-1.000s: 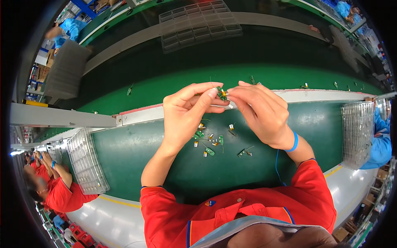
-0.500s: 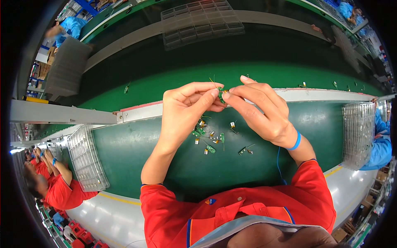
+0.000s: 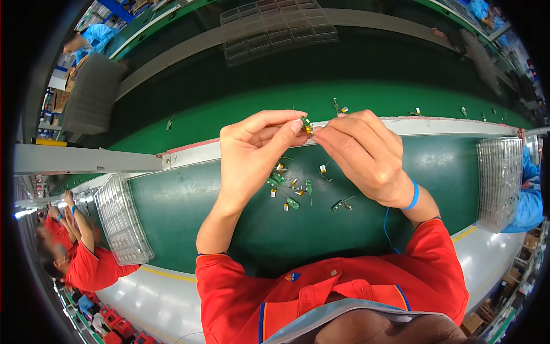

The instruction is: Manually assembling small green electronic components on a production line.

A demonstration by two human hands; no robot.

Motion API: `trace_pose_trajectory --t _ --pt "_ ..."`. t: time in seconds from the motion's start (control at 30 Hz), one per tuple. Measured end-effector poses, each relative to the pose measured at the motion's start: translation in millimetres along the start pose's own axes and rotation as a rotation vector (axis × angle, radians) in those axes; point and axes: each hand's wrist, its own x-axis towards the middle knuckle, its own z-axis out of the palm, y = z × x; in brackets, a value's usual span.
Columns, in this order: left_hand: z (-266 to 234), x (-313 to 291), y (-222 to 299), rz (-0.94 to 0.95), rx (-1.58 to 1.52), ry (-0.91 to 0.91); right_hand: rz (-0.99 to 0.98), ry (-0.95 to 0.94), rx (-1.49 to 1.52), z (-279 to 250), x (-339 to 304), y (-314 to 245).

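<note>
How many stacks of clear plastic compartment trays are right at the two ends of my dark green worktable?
2: one stack at the left end of the worktable, one at its right end. Others may be hidden behind them.

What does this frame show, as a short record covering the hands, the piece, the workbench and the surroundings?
Left hand: left hand pinches a small green circuit board
Right hand: right hand, fingertips at the board's yellow part; grip unclear
Right wrist: blue wrist strap
Workbench: loose green circuit boards and small white-and-yellow components on the green bench top
Beyond the rail: more pieces on a green surface
Sides: clear compartment trays, left and right
Nearby: co-worker in red at left
</note>
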Motion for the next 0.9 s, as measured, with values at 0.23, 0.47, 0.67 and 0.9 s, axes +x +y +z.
trace_pose_trajectory --t 0.23,0.47,0.67,0.9 --pt "-2.2 -1.3 3.1 0.022 -0.048 -0.022 -0.019 0.045 0.006 -7.3 2.1 0.0" --pt "4.0 -4.4 -6.5 0.337 0.262 0.087 1.107 -0.453 1.107 -14.9 13.5 3.5" --pt "9.0 -3.2 -13.3 0.598 0.667 0.136 1.355 -0.31 1.564 -0.9 7.1 3.2" --pt "13.0 -2.7 -14.7 0.186 0.209 0.16 0.158 0.127 -0.03 12.5 -10.1 -2.5"
